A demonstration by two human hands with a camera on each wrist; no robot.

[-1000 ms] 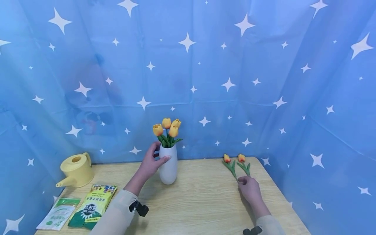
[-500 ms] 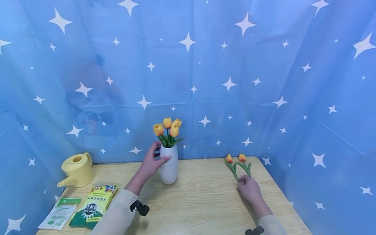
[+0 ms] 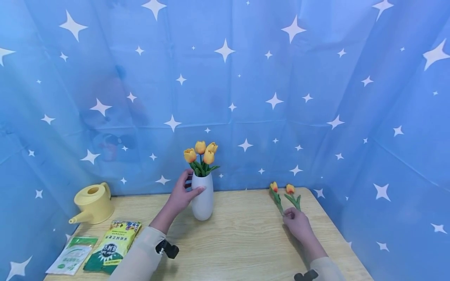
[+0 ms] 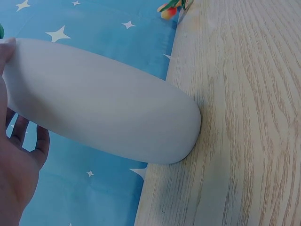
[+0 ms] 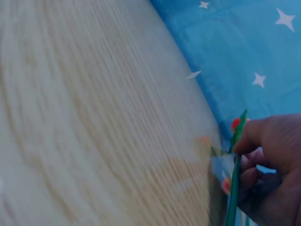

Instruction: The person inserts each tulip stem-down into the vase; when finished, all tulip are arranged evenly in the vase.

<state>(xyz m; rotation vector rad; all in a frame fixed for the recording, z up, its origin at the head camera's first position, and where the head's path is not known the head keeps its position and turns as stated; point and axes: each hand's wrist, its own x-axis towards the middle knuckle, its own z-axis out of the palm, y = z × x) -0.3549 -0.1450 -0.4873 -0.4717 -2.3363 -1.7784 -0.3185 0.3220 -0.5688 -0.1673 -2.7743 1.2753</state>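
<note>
My left hand grips the upper side of a white vase, which stands upright on the table. Several yellow-orange tulips rise from the vase's mouth. In the left wrist view the vase fills the middle, with fingers curled behind it. Over at the right, my right hand pinches the green stem of a tulip between thumb and forefinger. The right wrist view shows that stem in the fingertips. A second tulip lies just to its right, its lower stem hidden behind the hand.
A yellow watering can stands at the table's back left. In front of it lie a yellow-green bag and a white-green packet. A blue star-patterned curtain hangs behind the wooden table.
The tulip in my right hand has turned on its stem, its leaves now showing narrower, and its bloom has risen slightly. My left hand and the vase stay in place.
</note>
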